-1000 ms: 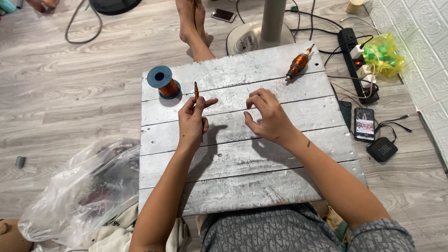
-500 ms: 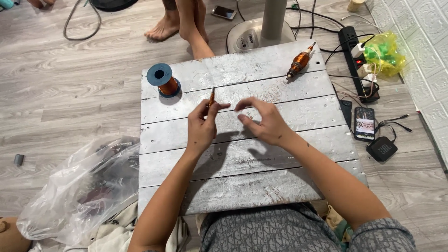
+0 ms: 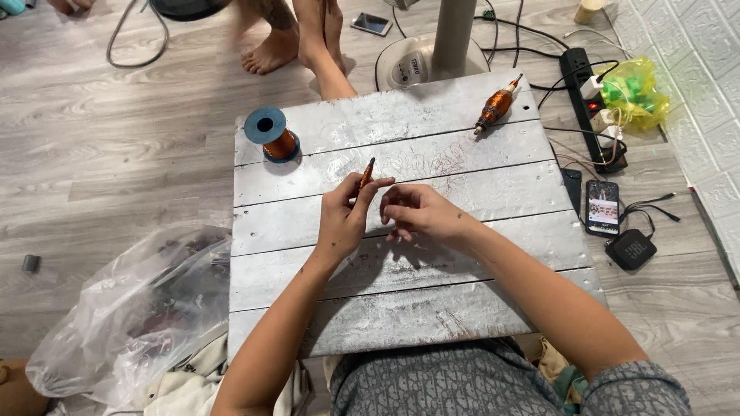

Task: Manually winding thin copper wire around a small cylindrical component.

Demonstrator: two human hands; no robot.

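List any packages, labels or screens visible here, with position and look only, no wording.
Phone: on the floor right of the board, upright rectangle, black frame, lit screen with colourful picture.
Second phone: floor near the top, beside bare feet, dark slab, screen looks dim.
Clear plastic bag: floor left of the board, crumpled, dark contents.
Yellow-green bag: by the wall at right, translucent, bunched.
Small black speaker: below the lit phone, squarish, pale mark on top.

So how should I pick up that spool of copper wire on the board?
Take the spool of copper wire from above, fingers around the blue top rim. It stands upright on the grey plank board, hole up, with bare space around it, so nothing blocks a top grip.
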